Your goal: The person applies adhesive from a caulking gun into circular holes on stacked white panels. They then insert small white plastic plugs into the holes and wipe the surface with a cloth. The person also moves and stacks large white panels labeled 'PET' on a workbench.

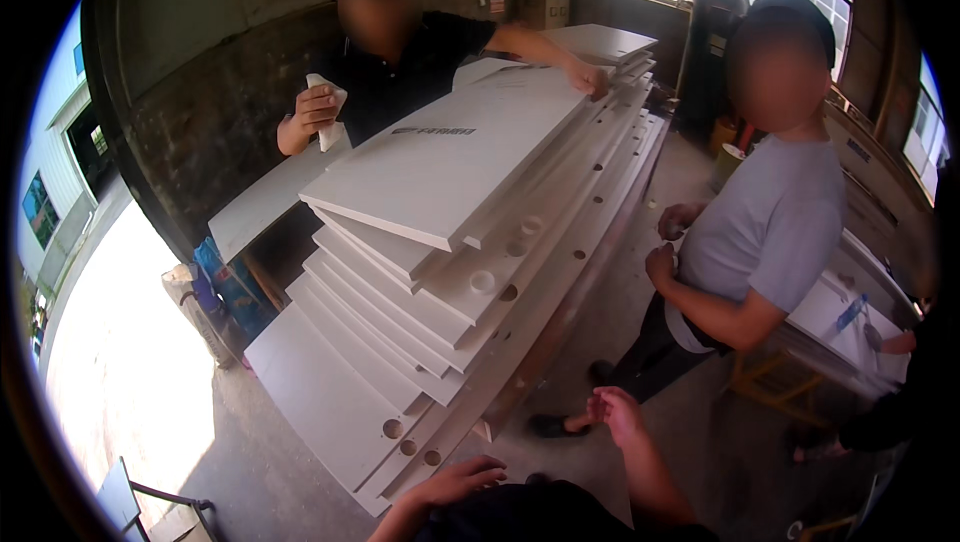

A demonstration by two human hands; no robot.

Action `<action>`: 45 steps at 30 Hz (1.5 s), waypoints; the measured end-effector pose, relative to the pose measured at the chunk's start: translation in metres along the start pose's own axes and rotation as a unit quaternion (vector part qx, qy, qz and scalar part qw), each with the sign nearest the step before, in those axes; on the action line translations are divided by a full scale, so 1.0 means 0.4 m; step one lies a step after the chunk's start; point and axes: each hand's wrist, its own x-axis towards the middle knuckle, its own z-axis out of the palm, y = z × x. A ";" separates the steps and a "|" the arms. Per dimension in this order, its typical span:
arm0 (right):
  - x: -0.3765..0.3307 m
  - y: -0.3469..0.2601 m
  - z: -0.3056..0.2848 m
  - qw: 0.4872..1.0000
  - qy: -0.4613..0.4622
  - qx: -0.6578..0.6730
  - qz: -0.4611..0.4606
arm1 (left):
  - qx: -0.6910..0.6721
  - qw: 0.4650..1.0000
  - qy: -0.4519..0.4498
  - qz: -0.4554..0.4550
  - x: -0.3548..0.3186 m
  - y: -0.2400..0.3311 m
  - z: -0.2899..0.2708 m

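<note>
My left hand (465, 480) is low in the head view, just beyond the near end of a stack of white panels (370, 342). Its fingers lie stretched out, and nothing shows in them. To the right of the stack, my right hand (617, 414) is raised over the floor with its fingers loosely bent and apart, holding nothing visible. The nearest panels have round holes (393, 429) near their corners. On top of the stack lies a wide white board (440, 152) with dark printing, set askew over the boards below.
Behind the stack, a person in a dark shirt (420, 52) holds a white cloth-like thing (325, 107) and rests the other hand on the boards. A person in a grey shirt (760, 222) stands at the right. Bags (210, 292) lean at the left; a worktable (830, 322) stands farther right.
</note>
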 end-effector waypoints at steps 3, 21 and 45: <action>0.008 0.059 -0.023 1.000 0.007 -0.028 0.011 | -0.006 1.000 0.012 -0.014 0.001 -0.011 -0.008; -0.121 0.714 -0.512 0.906 0.052 -0.394 0.144 | -0.017 0.999 -0.029 -0.027 0.023 -0.025 -0.016; -0.091 0.787 -0.482 0.921 0.014 -0.389 0.010 | 0.007 0.999 -0.027 -0.045 0.026 0.014 -0.005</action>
